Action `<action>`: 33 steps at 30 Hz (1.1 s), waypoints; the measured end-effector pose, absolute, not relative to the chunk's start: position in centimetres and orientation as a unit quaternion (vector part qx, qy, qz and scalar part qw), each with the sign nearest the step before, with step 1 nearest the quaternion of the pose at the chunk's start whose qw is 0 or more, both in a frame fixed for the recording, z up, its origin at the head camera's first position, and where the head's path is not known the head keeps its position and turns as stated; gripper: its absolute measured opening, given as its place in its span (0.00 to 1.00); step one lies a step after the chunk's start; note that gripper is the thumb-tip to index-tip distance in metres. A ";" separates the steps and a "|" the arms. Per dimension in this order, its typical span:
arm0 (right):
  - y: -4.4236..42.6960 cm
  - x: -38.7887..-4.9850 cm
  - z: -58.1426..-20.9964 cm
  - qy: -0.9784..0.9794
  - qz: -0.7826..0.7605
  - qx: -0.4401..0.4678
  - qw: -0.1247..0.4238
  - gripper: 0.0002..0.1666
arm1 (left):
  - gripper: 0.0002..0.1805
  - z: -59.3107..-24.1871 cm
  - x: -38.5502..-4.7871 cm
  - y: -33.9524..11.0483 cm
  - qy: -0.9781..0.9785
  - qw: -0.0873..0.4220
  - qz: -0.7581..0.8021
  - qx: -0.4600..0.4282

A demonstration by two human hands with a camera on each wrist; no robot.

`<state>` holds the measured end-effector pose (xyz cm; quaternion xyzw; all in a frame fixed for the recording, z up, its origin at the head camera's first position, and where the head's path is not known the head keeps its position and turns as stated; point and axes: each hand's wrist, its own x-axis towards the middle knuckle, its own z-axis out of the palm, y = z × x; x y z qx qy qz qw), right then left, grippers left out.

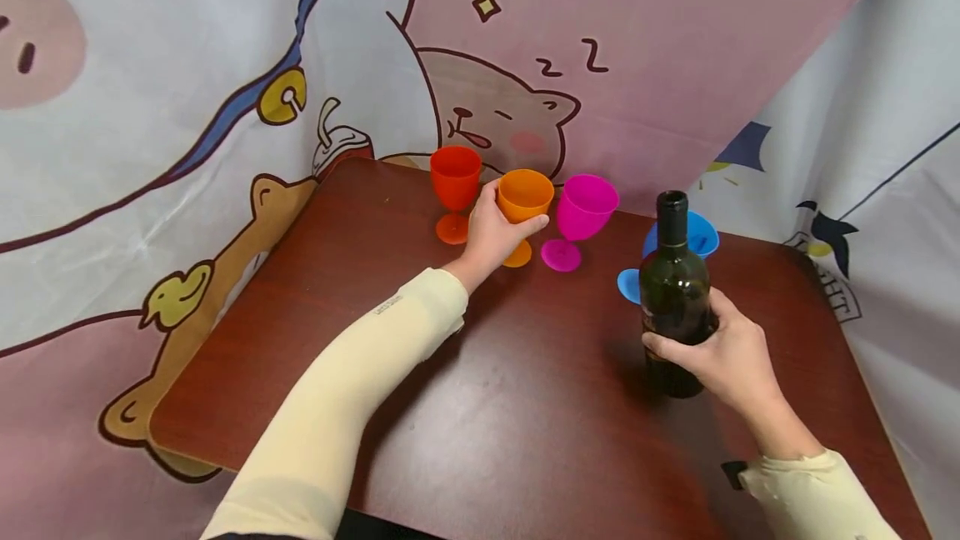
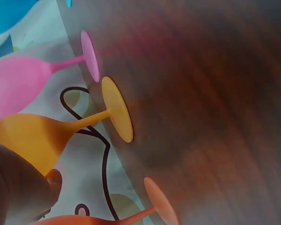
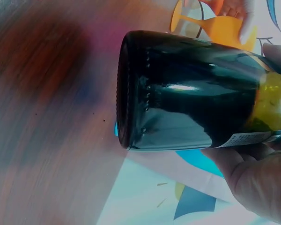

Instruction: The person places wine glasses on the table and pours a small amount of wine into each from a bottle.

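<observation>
My left hand (image 1: 495,230) grips the bowl of an orange goblet (image 1: 525,194) from its left side, thumb across the near side. In the left wrist view the orange goblet's stem and round foot (image 2: 117,110) show upright over the table. My right hand (image 1: 738,348) is wrapped around the lower body of a dark green wine bottle (image 1: 675,290). The bottle stands upright with its neck up; whether its base (image 3: 124,89) touches the table I cannot tell. Behind the bottle is a blue goblet (image 1: 702,233), partly hidden by it.
A red goblet (image 1: 455,177) stands left of the orange one and a magenta goblet (image 1: 588,205) right of it, both close. The brown table (image 1: 480,440) has its far edge by a printed cloth (image 1: 637,40). A small black object (image 1: 733,473) lies near my right sleeve.
</observation>
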<state>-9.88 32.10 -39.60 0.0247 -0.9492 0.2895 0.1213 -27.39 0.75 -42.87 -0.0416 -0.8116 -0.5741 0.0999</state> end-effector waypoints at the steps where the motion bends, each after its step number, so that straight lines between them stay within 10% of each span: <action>1: 32.2 -9.8 -39.6 -0.949 0.291 0.023 0.123 0.48 | 0.51 -42.8 -27.7 1.0 -0.812 0.102 -0.574 -0.039; 17: 32.8 -9.1 -39.5 -0.947 0.299 0.009 0.119 0.49 | 0.52 -42.6 -30.0 2.0 -0.832 0.110 -0.544 -0.008; 33: 33.1 -9.0 -39.3 -0.947 0.296 0.001 0.127 0.47 | 0.51 -43.4 -22.8 0.3 -0.863 -0.104 -0.492 -0.055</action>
